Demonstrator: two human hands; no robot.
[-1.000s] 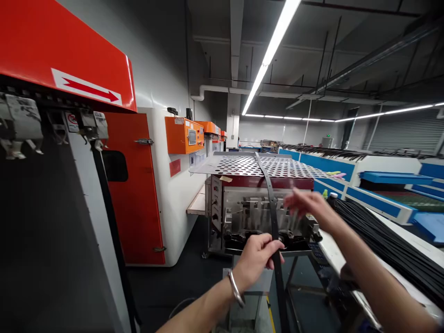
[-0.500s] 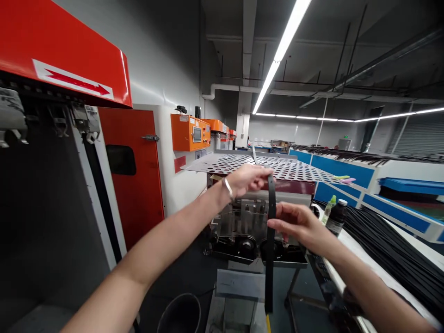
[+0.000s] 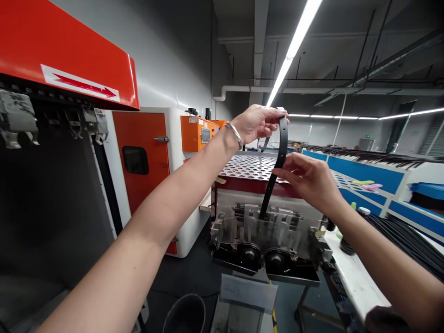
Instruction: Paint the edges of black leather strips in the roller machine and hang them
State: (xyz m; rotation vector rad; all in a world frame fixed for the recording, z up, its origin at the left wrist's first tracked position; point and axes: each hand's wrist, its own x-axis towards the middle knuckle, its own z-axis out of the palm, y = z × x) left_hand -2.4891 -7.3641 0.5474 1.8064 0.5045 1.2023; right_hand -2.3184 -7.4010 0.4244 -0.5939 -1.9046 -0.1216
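Observation:
A black belt strap with a row of small holes hangs in front of me, bent over at the top. Pinched between thumb and fingers, its upper part is in my left hand, which has a silver bangle at the wrist. Lower down, my right hand has its thumb and fingertips closed on the strap's right edge. The strap's free end dangles before a machine with a clear cover and two black trays with round parts. Behind my left fingers, another length of strap shows above a perforated metal sheet.
On the left stands a red conveyor housing with metal clips beneath. Orange-doored cabinet beyond it. A dark bucket sits on the floor. At the right, a white bench carries bottles and many black straps.
Both hands have risen, lifting the strap; its lower end has come up from near the floor-level tray to the machine's front. The view has shifted slightly.

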